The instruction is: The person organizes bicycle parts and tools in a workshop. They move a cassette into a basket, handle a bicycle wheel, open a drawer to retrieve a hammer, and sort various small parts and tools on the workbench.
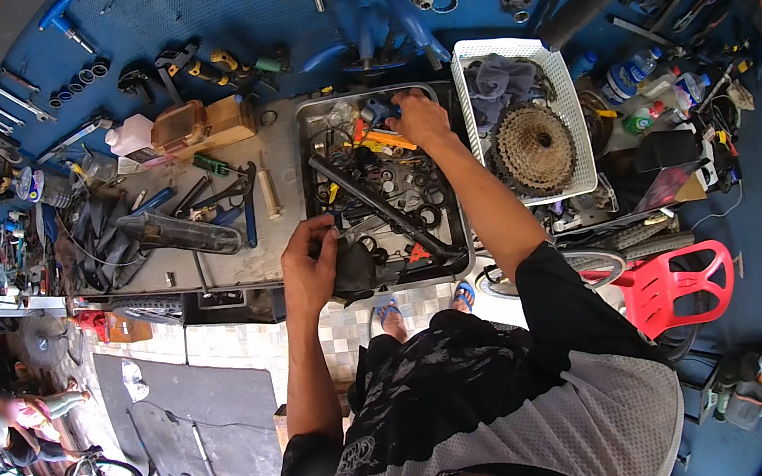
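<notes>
A grey metal tray full of small loose parts lies on the bench before me. My right hand reaches into its far right corner, fingers apart and bent down among the parts, close to a small blue piece and an orange-handled tool. By the tray's left edge, my left hand is closed, thumb and fingers pinched together; whatever is between them is hidden or too small to name. A long black bar lies slantwise across the tray, and a dark cloth-like lump sits next to my left hand.
To the right stands a white plastic basket with a large bicycle cassette and a grey rag. Pliers, a hammer-like tool and a dark mudguard-like piece cover the left bench. Behind are hanging tools; a red chair stands at right.
</notes>
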`<state>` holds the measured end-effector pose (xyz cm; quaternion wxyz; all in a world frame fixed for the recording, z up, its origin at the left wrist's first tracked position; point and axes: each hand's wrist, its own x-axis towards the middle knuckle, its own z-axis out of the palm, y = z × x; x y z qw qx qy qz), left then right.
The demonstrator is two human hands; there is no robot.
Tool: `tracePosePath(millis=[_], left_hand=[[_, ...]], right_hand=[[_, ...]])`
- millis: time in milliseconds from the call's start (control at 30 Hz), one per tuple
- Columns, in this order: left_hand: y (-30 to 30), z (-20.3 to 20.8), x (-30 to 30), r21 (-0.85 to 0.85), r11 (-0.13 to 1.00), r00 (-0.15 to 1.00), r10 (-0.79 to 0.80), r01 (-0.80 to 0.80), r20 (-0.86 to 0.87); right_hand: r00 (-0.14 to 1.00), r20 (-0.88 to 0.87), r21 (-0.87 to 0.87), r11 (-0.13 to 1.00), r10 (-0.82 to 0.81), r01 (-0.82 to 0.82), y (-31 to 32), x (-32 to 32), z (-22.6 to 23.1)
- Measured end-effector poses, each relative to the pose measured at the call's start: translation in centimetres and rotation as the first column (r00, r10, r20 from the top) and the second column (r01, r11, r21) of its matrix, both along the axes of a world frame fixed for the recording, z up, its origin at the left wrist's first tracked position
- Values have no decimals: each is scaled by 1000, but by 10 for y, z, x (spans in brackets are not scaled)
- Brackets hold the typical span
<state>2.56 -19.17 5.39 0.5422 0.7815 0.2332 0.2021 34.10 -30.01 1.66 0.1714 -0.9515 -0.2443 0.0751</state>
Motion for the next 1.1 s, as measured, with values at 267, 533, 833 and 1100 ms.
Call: tracePosePath(millis=[267,533,833,1100], left_hand=[[15,-13,-28,32,999,1000,22,-21,-6],[15,-15,-28,-4,1000,1000,24,-24,-7],[11,-8,-37,27,999,998,47,-46,-30],[14,-17,-45,43,995,996,88,-88,9]], right_hand=[[991,-15,188,973,-133,134,-57,-18,48],[775,405,591,786,-485,182,-118,-51,145],[946,230,342,929,-229,141,-34,90,139],[947,241,400,911,-211,102,-6,104,124]])
